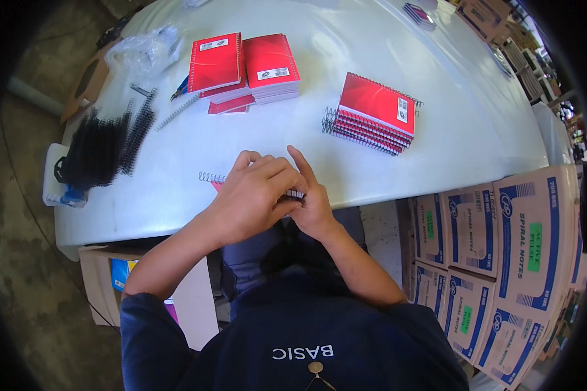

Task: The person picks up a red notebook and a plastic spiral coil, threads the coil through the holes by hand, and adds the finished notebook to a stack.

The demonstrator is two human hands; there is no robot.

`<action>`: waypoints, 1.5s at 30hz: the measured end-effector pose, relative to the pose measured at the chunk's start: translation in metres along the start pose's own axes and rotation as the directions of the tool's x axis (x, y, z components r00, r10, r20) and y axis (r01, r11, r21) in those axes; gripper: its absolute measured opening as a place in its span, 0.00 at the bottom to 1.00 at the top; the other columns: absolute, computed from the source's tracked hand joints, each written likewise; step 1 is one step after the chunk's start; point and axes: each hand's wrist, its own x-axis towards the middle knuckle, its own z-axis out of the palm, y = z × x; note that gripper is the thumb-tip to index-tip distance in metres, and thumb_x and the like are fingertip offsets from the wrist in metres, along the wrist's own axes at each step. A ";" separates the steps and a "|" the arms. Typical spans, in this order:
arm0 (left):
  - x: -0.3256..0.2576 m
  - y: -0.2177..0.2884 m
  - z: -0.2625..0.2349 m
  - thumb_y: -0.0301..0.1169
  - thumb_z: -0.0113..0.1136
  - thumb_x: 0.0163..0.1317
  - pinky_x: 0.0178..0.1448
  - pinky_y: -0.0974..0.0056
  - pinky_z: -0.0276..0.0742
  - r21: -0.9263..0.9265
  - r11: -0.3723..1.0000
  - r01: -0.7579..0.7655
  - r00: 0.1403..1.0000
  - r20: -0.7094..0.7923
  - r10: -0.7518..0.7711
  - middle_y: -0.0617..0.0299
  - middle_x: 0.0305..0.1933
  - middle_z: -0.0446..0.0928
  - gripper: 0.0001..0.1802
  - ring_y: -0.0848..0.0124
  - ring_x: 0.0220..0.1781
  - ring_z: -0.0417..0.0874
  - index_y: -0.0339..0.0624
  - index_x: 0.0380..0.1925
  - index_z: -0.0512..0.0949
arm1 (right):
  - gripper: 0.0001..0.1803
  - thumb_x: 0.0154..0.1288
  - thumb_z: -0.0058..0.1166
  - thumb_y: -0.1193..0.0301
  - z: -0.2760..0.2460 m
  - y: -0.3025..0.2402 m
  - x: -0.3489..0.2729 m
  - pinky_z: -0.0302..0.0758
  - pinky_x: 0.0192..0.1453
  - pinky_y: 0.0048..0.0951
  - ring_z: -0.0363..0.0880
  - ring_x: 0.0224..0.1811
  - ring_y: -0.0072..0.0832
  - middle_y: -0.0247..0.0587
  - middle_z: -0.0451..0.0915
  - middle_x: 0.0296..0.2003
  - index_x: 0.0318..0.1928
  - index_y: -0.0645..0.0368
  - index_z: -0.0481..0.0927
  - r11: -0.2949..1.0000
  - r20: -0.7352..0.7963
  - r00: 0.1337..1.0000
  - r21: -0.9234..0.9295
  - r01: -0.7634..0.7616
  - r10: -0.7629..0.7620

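Observation:
Close to the table's near edge, my left hand [254, 192] and my right hand [314, 205] meet over a small red spiral notebook [217, 186], mostly hidden under the fingers. A length of wire coil [210, 176] sticks out past its left end. My left fingers are bent over the notebook's bound edge. My right thumb and fingers close on its right end, with the index finger raised. Beyond my hands lie two stacks of red notebooks without coils [270, 62]. Right of them sits a pile of red notebooks with coils [378, 107], several coil ends jutting out.
Black plastic coils [104, 143] lie heaped at the table's left, near blue-handled pliers [181, 87] and a clear plastic bag [147, 52]. An open carton [195, 306] stands below the left edge. Stacked cartons [469, 228] rise at the right beside the white-covered table [437, 156].

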 end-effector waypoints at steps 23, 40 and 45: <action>0.022 0.018 -0.014 0.33 0.71 0.41 0.46 0.60 0.65 0.073 0.997 0.000 1.000 -0.029 0.002 0.62 0.38 0.78 0.18 0.64 0.38 0.77 0.47 0.35 0.78 | 0.36 0.59 0.55 0.78 -0.025 -0.035 -0.007 0.72 0.37 0.32 0.76 0.29 0.33 0.50 0.76 0.32 0.66 0.58 0.56 0.999 -0.047 0.999 -0.022 0.027 -0.028; 0.144 -0.022 0.106 0.37 0.58 0.64 0.54 0.63 0.70 -0.578 0.816 -0.017 0.685 -0.601 -0.412 0.52 0.51 0.76 0.21 0.65 0.51 0.76 0.35 0.52 0.73 | 0.34 0.68 0.48 0.59 -0.145 -0.016 0.055 0.61 0.67 0.36 0.66 0.64 0.38 0.60 0.67 0.60 0.67 0.66 0.57 0.974 -0.691 0.695 -0.215 0.066 -0.200; 0.162 -0.019 0.115 0.37 0.51 0.68 0.49 0.69 0.71 -0.827 0.562 0.005 0.512 -0.481 -0.712 0.58 0.40 0.78 0.16 0.74 0.41 0.75 0.32 0.40 0.76 | 0.29 0.64 0.57 0.66 -0.130 -0.001 0.062 0.67 0.61 0.34 0.73 0.57 0.34 0.54 0.73 0.54 0.61 0.68 0.65 0.967 -0.833 0.491 -0.227 0.116 -0.255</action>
